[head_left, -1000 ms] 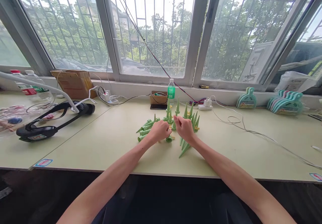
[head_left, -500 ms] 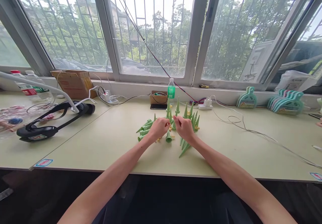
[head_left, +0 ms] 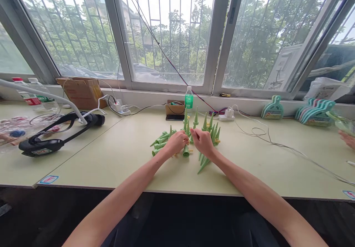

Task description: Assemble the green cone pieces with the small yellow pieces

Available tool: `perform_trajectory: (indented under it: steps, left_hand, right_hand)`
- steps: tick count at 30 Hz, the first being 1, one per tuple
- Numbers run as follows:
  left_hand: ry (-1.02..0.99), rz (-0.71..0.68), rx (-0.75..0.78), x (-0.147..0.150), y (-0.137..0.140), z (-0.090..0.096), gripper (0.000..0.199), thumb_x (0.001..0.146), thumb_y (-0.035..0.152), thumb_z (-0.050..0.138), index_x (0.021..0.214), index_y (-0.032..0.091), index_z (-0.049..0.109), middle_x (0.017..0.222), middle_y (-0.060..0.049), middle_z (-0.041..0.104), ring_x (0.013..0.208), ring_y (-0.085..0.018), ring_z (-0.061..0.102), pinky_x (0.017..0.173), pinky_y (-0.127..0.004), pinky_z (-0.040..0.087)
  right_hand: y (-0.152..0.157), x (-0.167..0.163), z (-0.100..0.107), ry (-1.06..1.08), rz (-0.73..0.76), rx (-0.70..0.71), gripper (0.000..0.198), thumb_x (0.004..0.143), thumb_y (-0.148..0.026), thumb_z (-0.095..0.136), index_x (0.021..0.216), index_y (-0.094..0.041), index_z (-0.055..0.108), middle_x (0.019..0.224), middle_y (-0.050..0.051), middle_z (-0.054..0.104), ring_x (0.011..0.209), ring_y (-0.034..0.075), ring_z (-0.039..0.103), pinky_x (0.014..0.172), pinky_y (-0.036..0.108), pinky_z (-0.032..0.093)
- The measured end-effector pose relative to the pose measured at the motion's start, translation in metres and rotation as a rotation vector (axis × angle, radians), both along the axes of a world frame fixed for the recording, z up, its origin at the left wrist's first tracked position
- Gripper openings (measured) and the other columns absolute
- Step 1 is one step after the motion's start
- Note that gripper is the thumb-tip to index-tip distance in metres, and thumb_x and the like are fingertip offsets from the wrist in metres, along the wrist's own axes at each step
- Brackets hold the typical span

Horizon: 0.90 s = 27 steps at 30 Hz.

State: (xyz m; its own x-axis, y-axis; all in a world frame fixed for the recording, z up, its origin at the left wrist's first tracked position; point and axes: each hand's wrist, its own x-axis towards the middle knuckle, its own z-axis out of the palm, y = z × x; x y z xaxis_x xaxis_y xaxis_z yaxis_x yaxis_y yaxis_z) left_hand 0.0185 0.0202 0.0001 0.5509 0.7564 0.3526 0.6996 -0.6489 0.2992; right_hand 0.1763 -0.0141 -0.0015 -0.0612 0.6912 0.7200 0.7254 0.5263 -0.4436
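Note:
My left hand [head_left: 178, 142] is closed, fingers curled in among green plastic cones; what they grip is hidden. Just to its right, my right hand [head_left: 203, 139] is also closed with the thumb on top, and I cannot see what it pinches. Between and below the hands lies a green spike [head_left: 186, 151], its ridged round open end towards me and a small yellow piece at its side. Several upright green spikes [head_left: 195, 117] stand behind the hands. More spikes [head_left: 159, 145] lie to the left, and another green spike [head_left: 204, 165] lies under my right wrist.
A green-labelled bottle [head_left: 189, 100] stands behind the spikes, near a dark phone [head_left: 175, 117] and a small cardboard box [head_left: 172, 108]. A black headset [head_left: 55, 136] sits left. White cables [head_left: 288, 147] cross the right side. Another person's hand [head_left: 346, 139] appears at the right edge.
My left hand's fingers have shifted slightly; my right hand stays nearly still. At the right edge, another person's hand has come further in with a greenish, plastic-wrapped thing.

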Motion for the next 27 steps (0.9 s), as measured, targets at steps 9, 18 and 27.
perform_trajectory:
  steps: [9, 18, 27]
  left_hand:
    - [-0.002, 0.005, -0.025, 0.0007, -0.0006, 0.0002, 0.02, 0.083, 0.021, 0.055, 0.077, 0.018, 0.074, 0.087, -0.006, 0.061, 0.076, -0.019, 0.06, 0.068, -0.028, 0.043]
    - [0.036, 0.023, -0.031, 0.0021, -0.0031, 0.003, 0.019, 0.083, 0.02, 0.055, 0.077, 0.017, 0.073, 0.088, -0.007, 0.064, 0.08, -0.02, 0.061, 0.071, -0.029, 0.044]
    - [0.033, 0.027, -0.05, 0.0024, -0.0028, 0.0038, 0.017, 0.083, 0.02, 0.056, 0.073, 0.016, 0.069, 0.086, -0.006, 0.062, 0.077, -0.019, 0.059, 0.072, -0.029, 0.043]
  right_hand:
    - [0.0003, 0.0, -0.0002, -0.003, 0.009, -0.016, 0.051, 0.098, -0.05, 0.029, 0.057, -0.021, 0.031, 0.046, -0.004, 0.032, 0.045, 0.01, 0.026, 0.049, 0.024, 0.023]
    - [-0.0003, -0.0007, 0.0002, 0.002, 0.014, -0.033, 0.048, 0.098, -0.047, 0.03, 0.058, -0.021, 0.028, 0.047, -0.004, 0.03, 0.045, 0.01, 0.024, 0.049, 0.025, 0.022]
    - [0.0028, 0.0002, -0.0015, -0.014, 0.004, -0.057, 0.039, 0.096, -0.034, 0.034, 0.06, -0.021, 0.028, 0.048, -0.005, 0.032, 0.046, 0.01, 0.023, 0.049, 0.024, 0.021]
